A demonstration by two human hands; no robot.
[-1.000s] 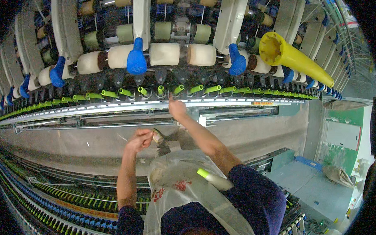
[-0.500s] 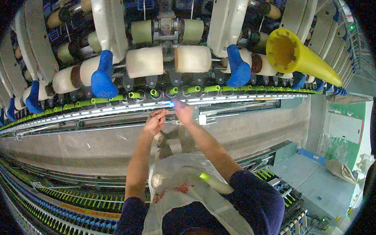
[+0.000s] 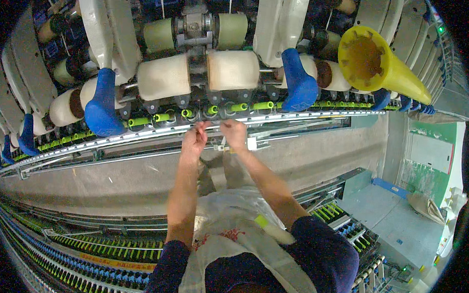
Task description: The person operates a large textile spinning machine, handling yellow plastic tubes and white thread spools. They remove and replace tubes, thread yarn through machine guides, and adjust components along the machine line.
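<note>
1. Your left hand (image 3: pixel 195 138) has moved farther and now reaches the long white metal rail (image 3: pixel 298 116); a second ago it was much nearer your body.
2. Your right hand (image 3: pixel 235 135) was up at the row of slim bright-green tubes (image 3: pixel 240 107); now it is just on the near side of them.
3. Both hands are close side by side, apart, fingers bent; you can't tell whether either grips anything.
4. The tubes stand just beyond the rail, below the cream cylindrical rollers (image 3: pixel 233 71).
</note>
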